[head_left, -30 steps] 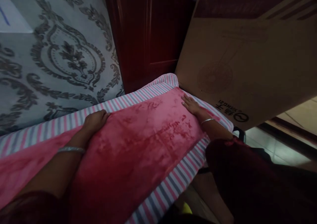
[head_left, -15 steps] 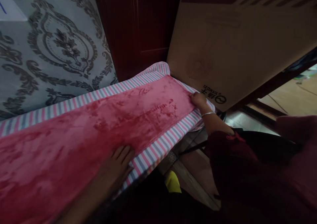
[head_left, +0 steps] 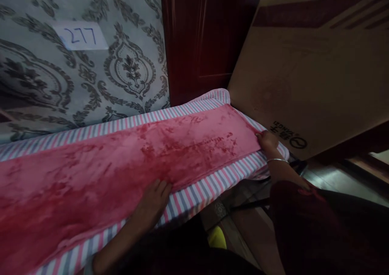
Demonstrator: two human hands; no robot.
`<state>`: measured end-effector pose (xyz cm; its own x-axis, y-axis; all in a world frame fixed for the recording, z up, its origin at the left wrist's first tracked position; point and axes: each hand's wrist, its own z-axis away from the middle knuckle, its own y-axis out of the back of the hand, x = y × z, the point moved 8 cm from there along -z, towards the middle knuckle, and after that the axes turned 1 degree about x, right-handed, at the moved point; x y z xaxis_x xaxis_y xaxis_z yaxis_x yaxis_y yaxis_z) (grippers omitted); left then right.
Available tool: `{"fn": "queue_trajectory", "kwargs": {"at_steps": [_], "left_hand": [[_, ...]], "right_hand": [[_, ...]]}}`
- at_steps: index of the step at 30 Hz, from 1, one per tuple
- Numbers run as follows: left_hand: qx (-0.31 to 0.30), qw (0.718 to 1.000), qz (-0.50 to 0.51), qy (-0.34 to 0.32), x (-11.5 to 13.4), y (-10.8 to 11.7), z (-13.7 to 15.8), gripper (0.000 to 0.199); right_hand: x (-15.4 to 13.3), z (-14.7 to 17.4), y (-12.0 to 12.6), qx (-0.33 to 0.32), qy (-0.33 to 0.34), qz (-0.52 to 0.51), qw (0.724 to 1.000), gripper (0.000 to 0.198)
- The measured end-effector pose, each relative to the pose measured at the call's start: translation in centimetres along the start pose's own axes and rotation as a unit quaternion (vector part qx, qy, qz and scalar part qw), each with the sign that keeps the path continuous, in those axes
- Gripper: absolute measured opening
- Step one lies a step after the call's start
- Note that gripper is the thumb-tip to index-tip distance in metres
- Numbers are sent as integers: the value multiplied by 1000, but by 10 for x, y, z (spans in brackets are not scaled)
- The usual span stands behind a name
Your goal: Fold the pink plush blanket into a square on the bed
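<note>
Floor [head_left: 326, 182] shows on the near side of the pink plush cloth [head_left: 121, 165]; a patterned wall [head_left: 130, 68] and dark red door [head_left: 197, 36] crowd its far side, a cardboard box [head_left: 328, 76] its right end. The right hand [head_left: 268, 142] pinches the cloth at its right end; the left hand [head_left: 153, 202] lies on its near edge, fingers together, though I can't tell whether it grips. Beneath, a striped cover [head_left: 209, 186] borders the cloth's long edges.

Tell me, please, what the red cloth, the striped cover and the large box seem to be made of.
Red cloth: probably plush or velvet, given its patchy, brushed nap. Striped cover: matte fabric, perhaps cotton, bending over the edge. Box: matte cardboard, judging by its brown printed panel.
</note>
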<state>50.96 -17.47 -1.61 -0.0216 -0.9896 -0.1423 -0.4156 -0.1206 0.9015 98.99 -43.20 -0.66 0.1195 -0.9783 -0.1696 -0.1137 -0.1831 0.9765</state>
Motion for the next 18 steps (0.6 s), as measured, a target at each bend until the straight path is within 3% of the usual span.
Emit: {"fn": "queue_trajectory", "kwargs": {"at_steps": [6,9,12,15,18], "left_hand": [[-32,998,38,24,2,2,-1,46],[-42,996,57,45,5,2,-2,43],[-78,994,55,57,10,-2,-4,38],[-98,993,37,60,16,2,-2,36],[-96,992,14,81,12,12,7,36]], "right_hand": [[-4,10,11,-56,13,-1,998,44],[-28,26,31,12,27,4,1000,56],[-93,73,34,84,198,-59,975,63],[-156,152,1,37,409,-109,905,64],[-176,213,-44,-8,502,-93,860,67]]}}
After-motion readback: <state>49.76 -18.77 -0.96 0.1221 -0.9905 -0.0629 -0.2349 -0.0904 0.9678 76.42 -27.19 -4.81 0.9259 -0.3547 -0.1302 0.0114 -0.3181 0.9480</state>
